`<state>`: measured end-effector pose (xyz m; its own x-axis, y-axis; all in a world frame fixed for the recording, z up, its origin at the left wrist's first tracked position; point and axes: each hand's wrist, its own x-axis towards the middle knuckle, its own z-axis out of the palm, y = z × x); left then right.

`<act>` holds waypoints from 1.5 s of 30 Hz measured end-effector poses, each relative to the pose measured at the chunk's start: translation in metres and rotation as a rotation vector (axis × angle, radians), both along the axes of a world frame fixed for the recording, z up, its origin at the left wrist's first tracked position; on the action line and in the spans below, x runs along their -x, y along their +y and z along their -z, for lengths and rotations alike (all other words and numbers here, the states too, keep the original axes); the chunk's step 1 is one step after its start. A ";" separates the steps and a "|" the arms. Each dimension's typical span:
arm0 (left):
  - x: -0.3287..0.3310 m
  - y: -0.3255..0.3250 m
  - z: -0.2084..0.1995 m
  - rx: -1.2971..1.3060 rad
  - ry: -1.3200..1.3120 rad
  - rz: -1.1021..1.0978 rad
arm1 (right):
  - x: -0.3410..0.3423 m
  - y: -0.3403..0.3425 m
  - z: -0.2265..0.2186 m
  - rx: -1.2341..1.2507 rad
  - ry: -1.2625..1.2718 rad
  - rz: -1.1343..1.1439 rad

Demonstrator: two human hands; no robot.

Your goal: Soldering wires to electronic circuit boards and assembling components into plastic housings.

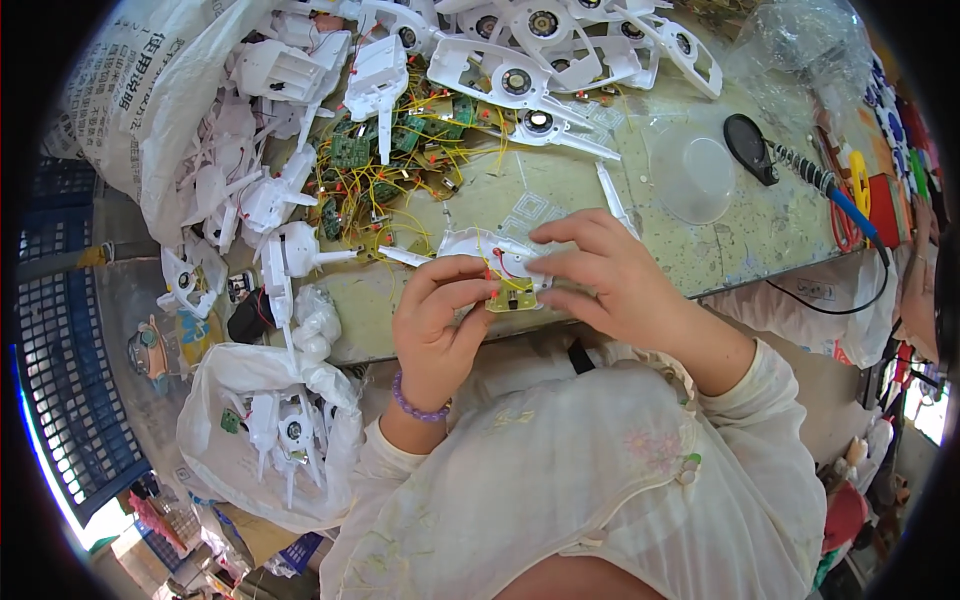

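Observation:
In front of me, at the near edge of the bench, is a small green circuit board (513, 299) with red and yellow wires. My left hand (440, 318) pinches its left side between thumb and fingers. Directly behind the board lies a white plastic housing (470, 243), partly covered by my fingers. My right hand (610, 275) hovers around the right edge of board and housing, its fingers curved and apart; whether the tips touch either part is hard to see. White slim plastic pieces (402, 257) lie to the left of the housing.
A heap of wired green circuit boards (375, 160) is at the back left. White housings with round speakers (515, 82) are piled behind. To the right are a translucent lid (698, 178), a black round-headed tool (748, 145) and a blue-handled soldering iron (850, 212). A plastic bag (215, 400) holds more housings.

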<state>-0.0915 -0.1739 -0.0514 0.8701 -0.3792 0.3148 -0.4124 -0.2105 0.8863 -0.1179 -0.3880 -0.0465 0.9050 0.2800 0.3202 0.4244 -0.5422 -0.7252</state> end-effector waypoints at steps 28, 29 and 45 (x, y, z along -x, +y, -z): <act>-0.021 0.003 -0.025 0.031 0.172 0.129 | -0.041 -0.005 -0.047 -0.223 0.438 -0.181; -0.025 -0.005 -0.024 -0.102 0.052 0.198 | -0.040 -0.004 -0.046 -0.224 0.436 -0.182; 0.003 -0.053 -0.007 -0.047 0.332 0.072 | 0.050 -0.040 -0.013 -0.171 0.322 0.493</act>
